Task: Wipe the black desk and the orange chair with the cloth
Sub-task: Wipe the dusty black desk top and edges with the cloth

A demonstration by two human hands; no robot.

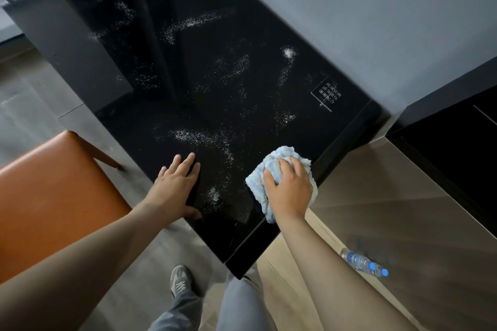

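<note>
Head view, 1 frame. I read the right hand [289, 185] as grasping the bunched pale-blue fluffy cloth [256, 181], pressed on the glossy black desk [242, 75] at its near right edge, likely to sweep up the scattered white powder [199, 137]. Left hand [174, 188] lies flat, fingers straight, holding nothing, probably bracing. Orange leather chair [53, 196] stands left.
</note>
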